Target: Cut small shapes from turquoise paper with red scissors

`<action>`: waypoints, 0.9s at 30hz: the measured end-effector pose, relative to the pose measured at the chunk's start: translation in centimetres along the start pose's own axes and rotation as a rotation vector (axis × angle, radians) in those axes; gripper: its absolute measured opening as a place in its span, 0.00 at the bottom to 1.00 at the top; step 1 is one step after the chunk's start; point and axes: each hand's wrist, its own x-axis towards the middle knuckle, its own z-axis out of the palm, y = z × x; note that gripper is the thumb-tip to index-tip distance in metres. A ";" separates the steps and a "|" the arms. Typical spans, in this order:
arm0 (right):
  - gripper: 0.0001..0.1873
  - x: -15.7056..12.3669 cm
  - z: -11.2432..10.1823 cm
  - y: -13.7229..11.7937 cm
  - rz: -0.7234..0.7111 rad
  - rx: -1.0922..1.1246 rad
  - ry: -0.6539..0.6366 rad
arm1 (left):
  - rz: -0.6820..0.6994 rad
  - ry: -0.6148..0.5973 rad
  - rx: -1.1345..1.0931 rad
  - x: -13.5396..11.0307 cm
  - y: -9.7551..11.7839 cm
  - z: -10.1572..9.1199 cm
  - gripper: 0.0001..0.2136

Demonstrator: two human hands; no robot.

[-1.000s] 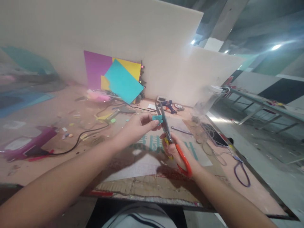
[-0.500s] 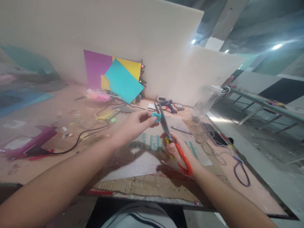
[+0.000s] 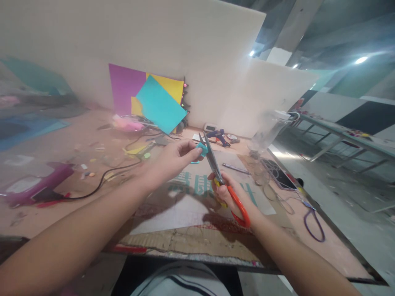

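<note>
From the head camera, the left hand [image 3: 173, 160] sits just above the picture's centre, thumb and fingertips pinched tight on a small teal scrap [image 3: 202, 149]. The scrap is held in the air above the table [image 3: 92, 139], right against the blades of the scissors [image 3: 215, 166]. The right hand [image 3: 230, 193], at about 5 o'clock from the scrap, is closed through the orange handles. The blades point up toward 11 o'clock and stand nearly closed at the scrap's edge. Under both hands lies a white printed sheet [image 3: 197, 209]. At 11 o'clock from the hands, a teal sheet [image 3: 160, 105], a purple sheet [image 3: 125, 88] and a yellow sheet [image 3: 169, 86] lean on the white board. A blue glue gun [image 3: 219, 135] lies at 1 o'clock, just past the blade tips. A purple glue gun [image 3: 33, 185] lies far out at 9 o'clock, its black cable [image 3: 105, 176] trailing toward the centre. At 4 o'clock, near the table edge, lies a purple cord loop [image 3: 313, 224].
</note>
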 end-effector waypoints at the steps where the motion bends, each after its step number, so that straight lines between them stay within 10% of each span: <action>1: 0.36 0.0 0.0 0.0 0.003 0.000 0.000 | -0.001 0.001 0.008 0.0 0.0 0.0 0.16; 27: 0.36 0.0 -0.1 -0.1 -0.010 -0.027 -0.035 | -0.006 0.002 0.004 0.3 1.1 -0.3 0.15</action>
